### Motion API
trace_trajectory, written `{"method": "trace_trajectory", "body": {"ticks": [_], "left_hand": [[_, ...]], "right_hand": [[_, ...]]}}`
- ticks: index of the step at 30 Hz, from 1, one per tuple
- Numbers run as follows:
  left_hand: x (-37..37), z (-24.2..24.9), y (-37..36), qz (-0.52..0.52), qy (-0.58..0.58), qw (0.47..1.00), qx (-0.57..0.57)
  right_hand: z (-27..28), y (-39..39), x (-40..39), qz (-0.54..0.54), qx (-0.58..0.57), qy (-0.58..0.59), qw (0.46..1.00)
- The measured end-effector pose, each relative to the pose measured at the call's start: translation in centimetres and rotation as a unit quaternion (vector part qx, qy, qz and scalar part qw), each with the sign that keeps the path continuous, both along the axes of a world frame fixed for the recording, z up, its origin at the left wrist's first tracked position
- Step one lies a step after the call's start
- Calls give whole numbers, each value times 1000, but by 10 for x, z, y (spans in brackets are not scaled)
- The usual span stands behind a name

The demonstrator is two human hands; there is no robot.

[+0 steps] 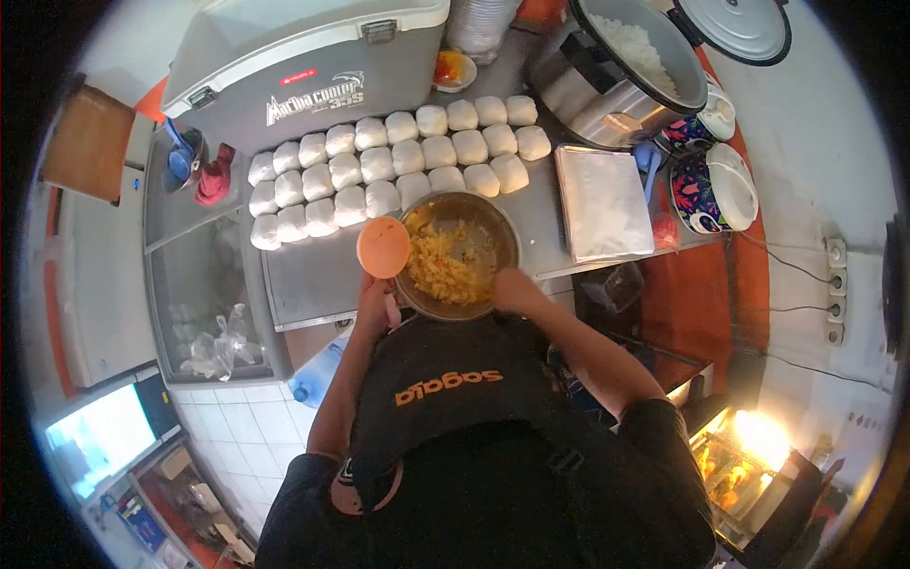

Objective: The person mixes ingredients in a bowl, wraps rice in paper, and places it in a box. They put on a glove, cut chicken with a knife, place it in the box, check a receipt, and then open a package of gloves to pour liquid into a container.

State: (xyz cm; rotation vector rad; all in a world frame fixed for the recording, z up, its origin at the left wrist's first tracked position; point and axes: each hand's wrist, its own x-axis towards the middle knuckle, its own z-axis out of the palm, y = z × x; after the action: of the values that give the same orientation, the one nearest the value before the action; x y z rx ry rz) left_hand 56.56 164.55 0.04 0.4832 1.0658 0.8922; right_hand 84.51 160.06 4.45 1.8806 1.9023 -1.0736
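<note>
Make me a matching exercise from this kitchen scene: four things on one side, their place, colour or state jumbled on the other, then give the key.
Things
1. Bowl
2. Rice cooker
3. Cooler
4. Paper stack

Place, colour or state
A. Grey, with white lettering on its front
B. White on top, lying flat on the table
C. Open, white rice inside
D. Between the left hand and right hand, yellow food inside

Pairs: 1-D, 2-C, 3-A, 4-B

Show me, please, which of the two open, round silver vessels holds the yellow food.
It is the low, round metal bowl between the person's left hand and right hand; the taller, silver cylindrical rice cooker holds white rice instead.
</note>
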Motion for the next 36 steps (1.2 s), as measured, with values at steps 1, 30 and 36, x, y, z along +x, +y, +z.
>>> {"method": "trace_trajectory", "body": {"ticks": [1, 30, 36], "left_hand": [[1, 5, -1, -1, -7, 1000, 1], [43, 47, 11, -302, 180, 936, -21], [15, 8, 14, -200, 190, 959, 72]], "right_hand": [[-11, 0, -8, -16, -2, 17, 1000], [47, -14, -45, -198, 304, 192, 912], [57, 34, 7, -176, 183, -22, 967]]}}
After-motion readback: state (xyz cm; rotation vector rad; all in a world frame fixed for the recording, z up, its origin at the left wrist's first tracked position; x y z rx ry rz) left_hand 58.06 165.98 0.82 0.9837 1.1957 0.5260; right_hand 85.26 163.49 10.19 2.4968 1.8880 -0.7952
